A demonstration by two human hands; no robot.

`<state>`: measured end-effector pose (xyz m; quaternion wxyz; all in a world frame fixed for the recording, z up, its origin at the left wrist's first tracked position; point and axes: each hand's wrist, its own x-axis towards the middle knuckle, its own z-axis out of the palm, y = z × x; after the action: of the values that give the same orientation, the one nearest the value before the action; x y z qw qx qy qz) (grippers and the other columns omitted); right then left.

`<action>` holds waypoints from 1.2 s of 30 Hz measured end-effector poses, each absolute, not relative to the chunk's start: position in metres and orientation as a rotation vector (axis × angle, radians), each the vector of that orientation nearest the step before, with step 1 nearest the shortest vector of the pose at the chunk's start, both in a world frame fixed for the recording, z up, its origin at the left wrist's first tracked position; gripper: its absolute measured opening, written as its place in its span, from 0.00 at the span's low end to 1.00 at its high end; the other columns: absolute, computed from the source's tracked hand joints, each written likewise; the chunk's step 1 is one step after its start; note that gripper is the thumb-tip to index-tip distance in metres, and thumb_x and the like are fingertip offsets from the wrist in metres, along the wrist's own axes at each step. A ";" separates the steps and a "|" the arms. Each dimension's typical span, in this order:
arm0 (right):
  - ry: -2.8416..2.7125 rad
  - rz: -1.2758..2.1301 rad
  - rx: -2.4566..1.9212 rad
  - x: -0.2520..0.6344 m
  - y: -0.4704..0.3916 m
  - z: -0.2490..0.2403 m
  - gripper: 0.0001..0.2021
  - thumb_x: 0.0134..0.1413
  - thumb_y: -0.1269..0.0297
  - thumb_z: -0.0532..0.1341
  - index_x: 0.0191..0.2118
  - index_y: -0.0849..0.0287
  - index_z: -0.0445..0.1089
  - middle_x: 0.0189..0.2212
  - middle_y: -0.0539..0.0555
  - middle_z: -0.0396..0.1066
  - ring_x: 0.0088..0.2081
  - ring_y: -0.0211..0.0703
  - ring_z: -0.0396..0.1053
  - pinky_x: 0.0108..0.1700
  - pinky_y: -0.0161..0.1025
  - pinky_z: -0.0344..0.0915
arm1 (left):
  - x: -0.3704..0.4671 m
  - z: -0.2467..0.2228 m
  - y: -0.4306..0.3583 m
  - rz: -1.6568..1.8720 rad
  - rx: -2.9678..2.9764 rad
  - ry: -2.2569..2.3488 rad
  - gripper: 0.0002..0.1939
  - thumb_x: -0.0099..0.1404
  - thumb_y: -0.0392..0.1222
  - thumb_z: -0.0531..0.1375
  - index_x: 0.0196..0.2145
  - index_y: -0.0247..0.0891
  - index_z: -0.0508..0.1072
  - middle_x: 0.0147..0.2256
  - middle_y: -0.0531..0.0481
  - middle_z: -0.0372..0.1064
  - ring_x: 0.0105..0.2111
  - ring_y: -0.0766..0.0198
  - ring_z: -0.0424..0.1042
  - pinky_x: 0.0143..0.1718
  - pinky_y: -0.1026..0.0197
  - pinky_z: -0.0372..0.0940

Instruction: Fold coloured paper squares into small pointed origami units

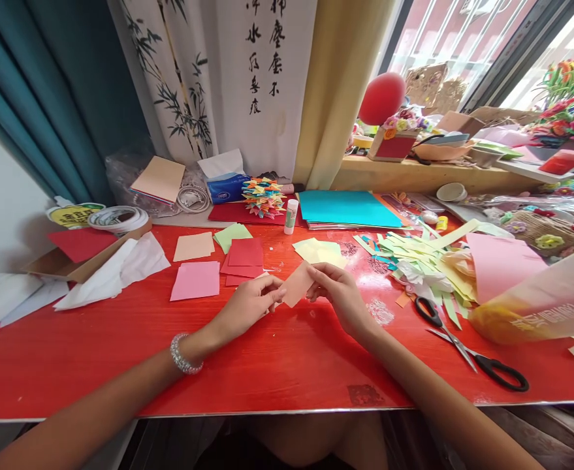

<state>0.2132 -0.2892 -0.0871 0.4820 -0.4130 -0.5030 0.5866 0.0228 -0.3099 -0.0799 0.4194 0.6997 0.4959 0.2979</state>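
Above the red table, a small peach paper piece [297, 286] is pinched at its left edge by my left hand [253, 301] and at its right by my right hand [338, 295]. Both hands are closed on it with thumb and fingers. Just beyond my left hand lie red paper squares [245, 253], pink squares [195, 281], peach squares [193, 247] and green squares [232, 235]. Pale yellow paper [320, 250] rests beyond the held piece. Whether that piece is folded, I cannot tell. My left wrist wears a beaded bracelet [185, 354].
Black-handled scissors [463, 346] lie partly spread at the right, near paper scraps [424, 258] and a plastic bag [536, 300]. A glue stick [291, 217] stands at the back beside a folded-paper ball [264, 198] and blue-green sheets [348, 209]. At left sits a cardboard box [66, 266].
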 end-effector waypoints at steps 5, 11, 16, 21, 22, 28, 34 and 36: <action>-1.230 1.398 -0.979 0.210 -0.291 -0.092 0.13 0.52 0.54 0.63 0.32 0.61 0.71 0.18 0.49 0.69 0.20 0.35 0.66 0.26 0.35 0.63 | 0.024 -0.087 -0.312 0.941 2.354 1.294 0.20 0.67 0.46 0.54 0.55 0.40 0.62 0.50 0.42 0.59 0.50 0.57 0.64 0.51 0.53 0.63; -1.286 1.469 -0.966 0.206 -0.294 -0.092 0.14 0.52 0.53 0.63 0.34 0.61 0.71 0.18 0.49 0.69 0.21 0.37 0.68 0.26 0.35 0.63 | 0.026 -0.093 -0.313 0.832 2.784 1.248 0.27 0.68 0.48 0.52 0.61 0.37 0.55 0.50 0.38 0.62 0.49 0.53 0.66 0.48 0.50 0.66; -1.307 1.469 -0.969 0.207 -0.295 -0.088 0.20 0.50 0.56 0.64 0.47 0.59 0.69 0.24 0.49 0.71 0.26 0.39 0.71 0.29 0.36 0.65 | 0.024 -0.094 -0.313 0.833 2.689 1.295 0.23 0.69 0.44 0.50 0.59 0.37 0.57 0.52 0.38 0.62 0.52 0.53 0.65 0.50 0.50 0.66; -1.411 1.321 -0.972 0.209 -0.295 -0.090 0.21 0.54 0.58 0.61 0.53 0.58 0.64 0.22 0.45 0.65 0.26 0.38 0.68 0.28 0.35 0.63 | 0.027 -0.086 -0.316 0.803 2.365 1.241 0.23 0.68 0.49 0.52 0.58 0.40 0.59 0.54 0.42 0.62 0.53 0.56 0.64 0.49 0.54 0.66; -1.431 1.297 -0.975 0.209 -0.295 -0.091 0.20 0.55 0.58 0.61 0.52 0.58 0.63 0.21 0.45 0.64 0.25 0.37 0.67 0.28 0.35 0.62 | 0.029 -0.083 -0.317 0.807 2.289 1.224 0.23 0.67 0.50 0.53 0.57 0.40 0.60 0.53 0.44 0.63 0.53 0.56 0.64 0.49 0.55 0.66; -1.562 1.202 -0.981 0.207 -0.299 -0.091 0.17 0.57 0.57 0.59 0.51 0.57 0.64 0.22 0.44 0.59 0.23 0.35 0.61 0.28 0.35 0.60 | 0.034 -0.072 -0.320 0.805 1.838 1.188 0.23 0.65 0.52 0.56 0.53 0.39 0.65 0.44 0.47 0.70 0.41 0.62 0.71 0.42 0.60 0.67; -1.622 1.233 -0.909 0.206 -0.302 -0.086 0.17 0.58 0.57 0.58 0.51 0.56 0.63 0.23 0.44 0.58 0.22 0.34 0.61 0.27 0.35 0.59 | 0.030 -0.075 -0.320 0.866 1.715 1.153 0.21 0.66 0.44 0.53 0.55 0.38 0.63 0.47 0.46 0.71 0.46 0.61 0.70 0.47 0.59 0.65; -1.589 1.221 -0.909 0.209 -0.301 -0.083 0.16 0.59 0.58 0.58 0.51 0.55 0.64 0.23 0.44 0.56 0.22 0.34 0.61 0.27 0.35 0.59 | 0.028 -0.073 -0.320 0.920 1.668 1.201 0.21 0.66 0.44 0.53 0.56 0.39 0.63 0.49 0.46 0.70 0.48 0.60 0.70 0.47 0.59 0.65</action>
<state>0.2090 -0.3006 -0.0834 0.4535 -0.3684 -0.6435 0.4945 0.0282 -0.3201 -0.0727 0.4306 0.6685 0.4814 0.3687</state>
